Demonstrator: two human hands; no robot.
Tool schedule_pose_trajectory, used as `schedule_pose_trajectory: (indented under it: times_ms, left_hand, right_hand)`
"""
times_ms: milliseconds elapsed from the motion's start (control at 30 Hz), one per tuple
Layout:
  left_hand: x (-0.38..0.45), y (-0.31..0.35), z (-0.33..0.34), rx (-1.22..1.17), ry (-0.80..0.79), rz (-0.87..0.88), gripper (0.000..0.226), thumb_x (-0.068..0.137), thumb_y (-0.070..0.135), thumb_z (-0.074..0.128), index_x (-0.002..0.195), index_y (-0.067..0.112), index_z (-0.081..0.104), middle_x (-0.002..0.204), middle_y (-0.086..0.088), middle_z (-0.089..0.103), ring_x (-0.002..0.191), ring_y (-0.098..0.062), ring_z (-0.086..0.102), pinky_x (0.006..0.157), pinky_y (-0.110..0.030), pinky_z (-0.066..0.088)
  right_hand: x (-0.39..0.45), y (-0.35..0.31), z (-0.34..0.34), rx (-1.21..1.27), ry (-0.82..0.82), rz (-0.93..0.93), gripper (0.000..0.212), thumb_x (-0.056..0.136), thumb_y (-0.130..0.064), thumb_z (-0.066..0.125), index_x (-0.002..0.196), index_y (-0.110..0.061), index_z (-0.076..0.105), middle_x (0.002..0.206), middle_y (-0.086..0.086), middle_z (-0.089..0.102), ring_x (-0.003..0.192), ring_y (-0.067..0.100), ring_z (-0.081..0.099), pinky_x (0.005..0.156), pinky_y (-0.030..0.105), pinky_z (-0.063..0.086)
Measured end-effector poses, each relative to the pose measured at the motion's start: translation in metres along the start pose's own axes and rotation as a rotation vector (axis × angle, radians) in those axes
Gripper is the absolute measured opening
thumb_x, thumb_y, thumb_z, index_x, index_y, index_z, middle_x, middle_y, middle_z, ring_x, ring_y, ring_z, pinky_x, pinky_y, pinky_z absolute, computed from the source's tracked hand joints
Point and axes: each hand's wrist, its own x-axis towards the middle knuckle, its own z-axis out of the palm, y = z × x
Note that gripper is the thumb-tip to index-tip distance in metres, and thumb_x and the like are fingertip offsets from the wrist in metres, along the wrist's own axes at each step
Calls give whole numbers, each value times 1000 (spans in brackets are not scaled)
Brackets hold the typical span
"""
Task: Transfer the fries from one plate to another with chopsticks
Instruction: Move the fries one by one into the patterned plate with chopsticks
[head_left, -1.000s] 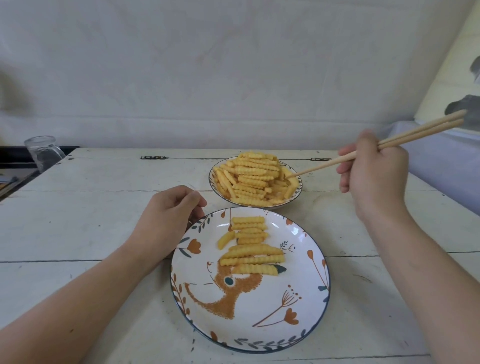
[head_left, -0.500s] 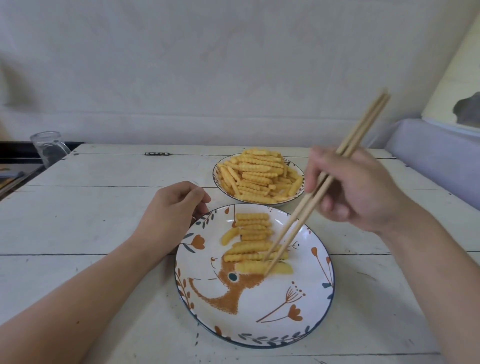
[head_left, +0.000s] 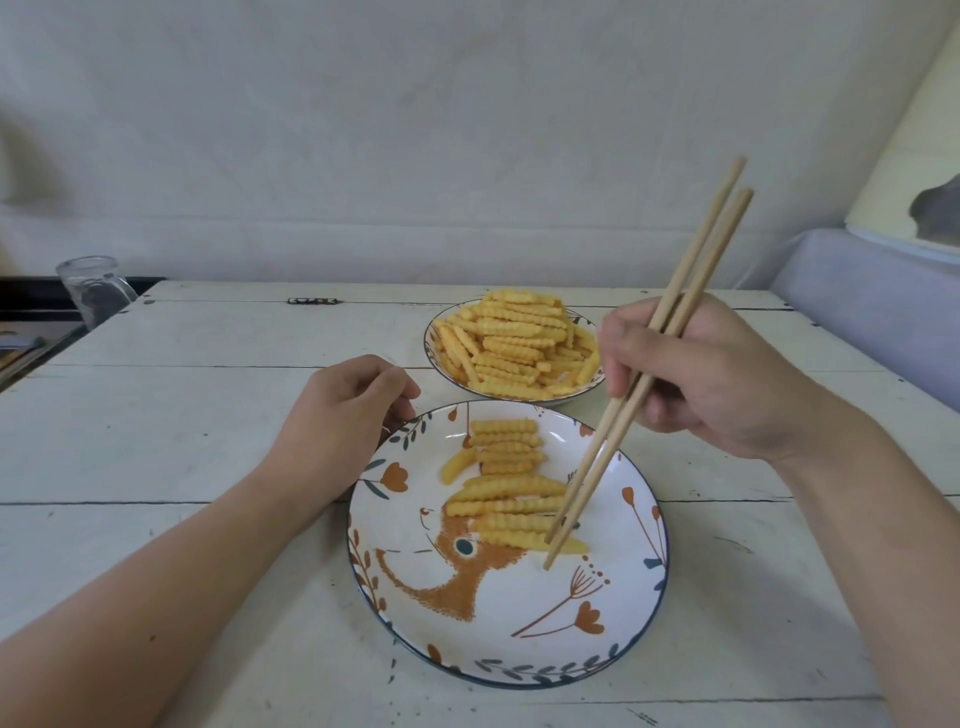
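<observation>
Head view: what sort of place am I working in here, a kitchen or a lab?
Likely a home dining spot, not a lab: a worn white plank table, two decorated plates of crinkle fries, a drinking glass at the far left, and what looks like a cushioned seat on the right.

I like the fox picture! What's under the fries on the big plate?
The fries cover the top of the painted animal's head on the plate. Its eye and snout show; anything under them is hidden.

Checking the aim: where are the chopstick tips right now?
Head view: chopstick tips sit right of centre on the near plate, at the nearest fry's right end.
</observation>
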Motion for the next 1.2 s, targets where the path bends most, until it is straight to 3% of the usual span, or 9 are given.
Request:
schedule_pose_trajectory:
  times_ms: [167,300,433,567,767,867,1000,1100,1200]
  left_hand:
    - [0,0,0,14,2,5,29,102,20,52,84,15,74,72,4,71,72,-21,65,77,-44,56]
    - [0,0,0,17,7,0,29,102,20,52,84,16,74,74,3,72,71,-21,66,74,-41,56]
    - [0,1,0,9,-1,-5,28,102,21,52,85,15,74,73,3,72,70,-20,67,72,-40,57]
    - [0,1,0,8,1,-5,28,102,21,53,85,14,74,73,3,72,69,-19,66,70,-39,56]
    - [-1,2,0,17,3,-2,28,103,22,52,87,14,74,76,0,72,67,-18,65,69,-38,55]
    - [-1,1,0,21,5,5,29,103,22,52,86,15,74,76,0,72,69,-20,65,72,-39,56]
    - [-1,0,0,24,5,8,29,103,21,51,85,15,74,76,-1,72,70,-20,66,73,-41,57]
    - [0,0,0,13,5,8,29,103,21,52,85,14,74,75,-1,72,69,-20,66,71,-40,56]
    - [-1,0,0,1,5,5,29,102,20,52,84,14,73,74,0,71,68,-21,65,69,-39,54]
  right_hand:
    - [3,4,0,30,34,44,46,86,-43,62,61,-5,61,45,1,43,36,10,36,40,14,25]
    - [2,5,-6,84,89,29,44,96,-33,60,61,-7,61,46,3,40,35,9,33,41,15,21]
    - [11,5,-17,223,539,-90,43,102,-24,52,63,-7,57,46,2,43,33,9,31,44,22,13]
    - [17,20,-26,-181,887,-113,44,101,-37,54,66,-13,65,46,1,52,35,14,41,40,22,32]
    - [22,36,-20,-485,886,-169,47,98,-45,55,64,-15,67,49,2,60,40,15,55,56,39,53]
    - [26,46,-15,-581,818,-187,62,96,-54,50,64,-3,65,50,7,59,47,26,59,57,49,53]
    - [30,53,-6,-688,769,-210,68,97,-57,42,63,-2,64,51,8,59,50,26,60,57,45,52]
    - [31,51,-9,-660,791,-159,64,96,-52,37,66,-1,62,54,12,60,54,34,60,60,50,52]
    - [26,38,-17,-485,903,-113,44,95,-38,42,65,-15,63,51,3,59,50,28,57,59,48,53]
